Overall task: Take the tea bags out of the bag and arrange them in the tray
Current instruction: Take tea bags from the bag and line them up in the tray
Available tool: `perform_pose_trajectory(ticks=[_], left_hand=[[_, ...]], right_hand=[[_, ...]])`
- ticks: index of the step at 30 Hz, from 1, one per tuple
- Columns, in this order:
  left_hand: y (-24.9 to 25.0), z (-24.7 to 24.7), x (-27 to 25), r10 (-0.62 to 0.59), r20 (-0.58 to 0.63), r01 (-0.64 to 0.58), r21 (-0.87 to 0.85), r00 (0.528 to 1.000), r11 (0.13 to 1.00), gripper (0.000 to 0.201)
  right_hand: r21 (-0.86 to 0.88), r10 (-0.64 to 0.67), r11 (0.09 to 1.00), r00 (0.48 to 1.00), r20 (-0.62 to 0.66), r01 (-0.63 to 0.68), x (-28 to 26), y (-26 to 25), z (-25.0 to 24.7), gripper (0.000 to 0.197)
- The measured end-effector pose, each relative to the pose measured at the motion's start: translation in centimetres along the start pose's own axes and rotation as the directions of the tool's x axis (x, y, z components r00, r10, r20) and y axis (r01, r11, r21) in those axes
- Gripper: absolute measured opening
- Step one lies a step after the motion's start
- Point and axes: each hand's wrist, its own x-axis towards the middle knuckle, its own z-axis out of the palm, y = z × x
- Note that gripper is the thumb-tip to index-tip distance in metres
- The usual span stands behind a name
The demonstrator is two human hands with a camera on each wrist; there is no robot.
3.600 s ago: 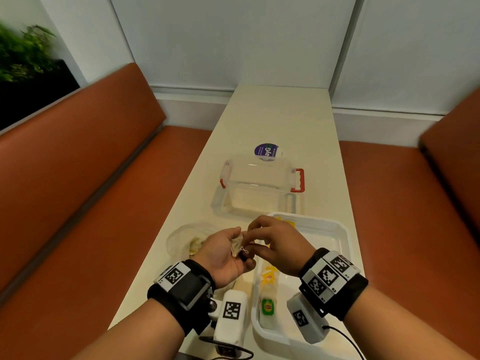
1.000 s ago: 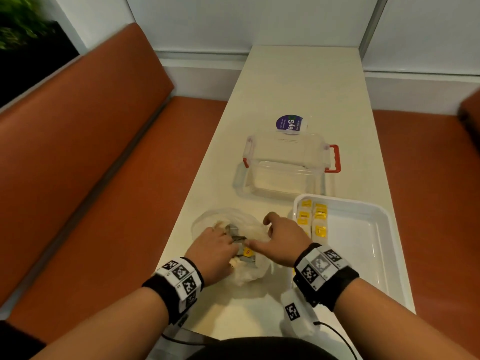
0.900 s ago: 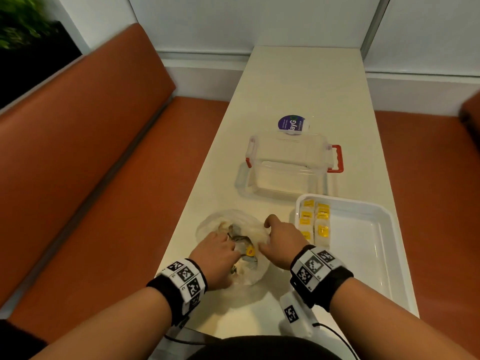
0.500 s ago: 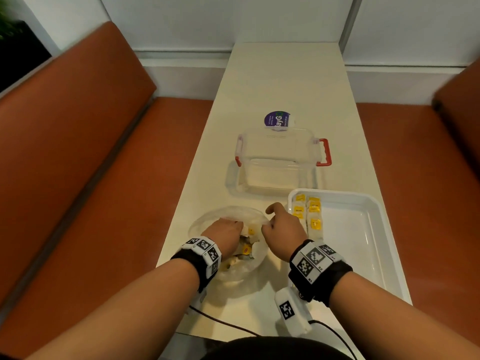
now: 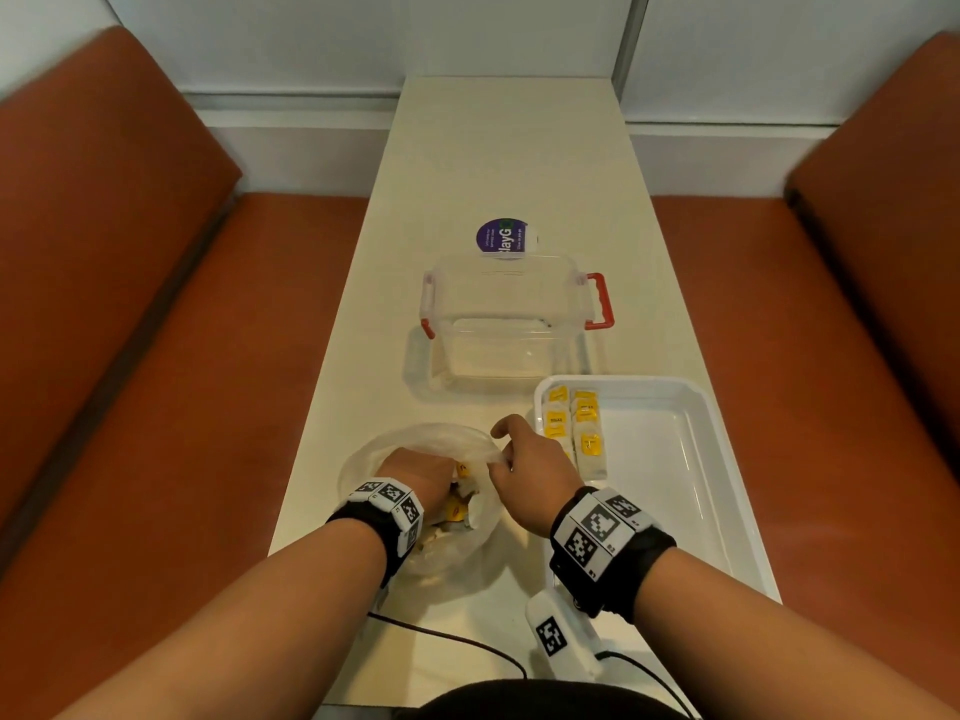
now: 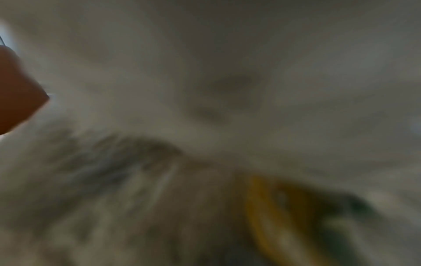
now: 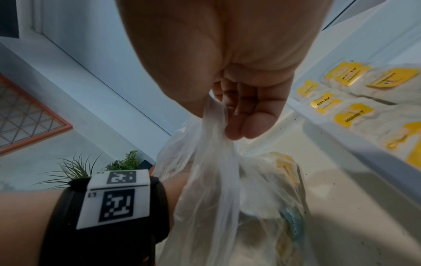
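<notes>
A clear plastic bag (image 5: 363,459) with tea bags (image 5: 457,506) inside lies on the table's near left. My left hand (image 5: 415,470) is pushed down into the bag; its fingers are hidden, and the left wrist view is only blur. My right hand (image 5: 511,459) pinches the bag's rim (image 7: 214,122) between thumb and curled fingers and holds it up. Several tea bags (image 5: 574,423) with yellow tags (image 7: 353,115) lie in rows at the far left corner of the white tray (image 5: 696,459), just right of my right hand.
A clear lidded box (image 5: 504,324) with red clasps stands behind the bag and tray, with a round purple sticker (image 5: 501,239) beyond it. Orange benches (image 5: 156,356) flank the narrow table. A cable (image 5: 447,641) and a white tagged device (image 5: 561,641) sit near the front edge.
Earlier both hands held a tea bag over the tray. Since then they moved left to the bag; the left hand has gone deeper inside while the right lifts the rim.
</notes>
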Motion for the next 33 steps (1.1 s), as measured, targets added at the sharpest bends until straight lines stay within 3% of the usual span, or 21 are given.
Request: perform_pose_trajectory(ticks=[8, 13, 17, 20, 22, 24, 27, 30, 33], left_hand=[[-2.5, 0.8, -0.6, 0.111, -0.023, -0.11, 0.016, 0.994, 0.994, 0.031], [-2.5, -1.9, -3.9, 0.094, -0.01, -0.094, -0.234, 0.995, 0.968, 0.035], [-3.4, -2.8, -6.0, 0.149, -0.098, -0.17, -0.266, 0.984, 0.949, 0.027], [-4.1, -2.7, -7.1, 0.145, -0.179, -0.207, -0.404, 0.973, 0.891, 0.024], [-4.5, -2.6, -7.6, 0.098, -0.213, -0.206, -0.574, 0.972, 0.793, 0.017], [-4.8, -2.3, -7.8, 0.05, -0.2, -0.186, -0.747, 0.978, 0.638, 0.013], [-4.5, -1.9, -8.1, -0.001, -0.154, -0.146, -0.938, 0.988, 0.314, 0.036], [-4.0, -1.8, -8.5, 0.022, -0.096, -0.096, -0.995, 0.995, 0.012, 0.033], [-3.9, -1.9, -8.7, 0.053, -0.08, -0.071, -0.985, 0.995, -0.156, 0.039]], right_hand=[[0.045, 0.018, 0.999, 1.0, 0.011, -0.018, 0.3, 0.0, 0.1, 0.034], [0.07, 0.026, 0.997, 1.0, 0.002, -0.026, 0.8, 0.2, 0.4, 0.031], [0.072, 0.029, 0.997, 1.0, -0.011, -0.028, 1.1, 0.4, 0.5, 0.029], [0.049, 0.022, 0.999, 1.0, -0.016, -0.022, 1.1, 0.5, 0.4, 0.028], [0.021, 0.015, 1.0, 1.0, -0.009, -0.015, 1.0, 0.5, 0.3, 0.03], [-0.026, -0.007, 1.0, 1.0, 0.001, 0.007, 0.8, 0.3, -0.1, 0.035], [-0.118, -0.16, 0.981, 0.986, -0.038, 0.154, -0.2, -0.2, -1.0, 0.046], [-0.098, -0.425, 0.904, 0.901, -0.086, 0.417, -1.1, -1.0, -1.4, 0.037], [-0.123, -0.554, 0.825, 0.832, 0.021, 0.552, -1.4, -1.9, -1.1, 0.026]])
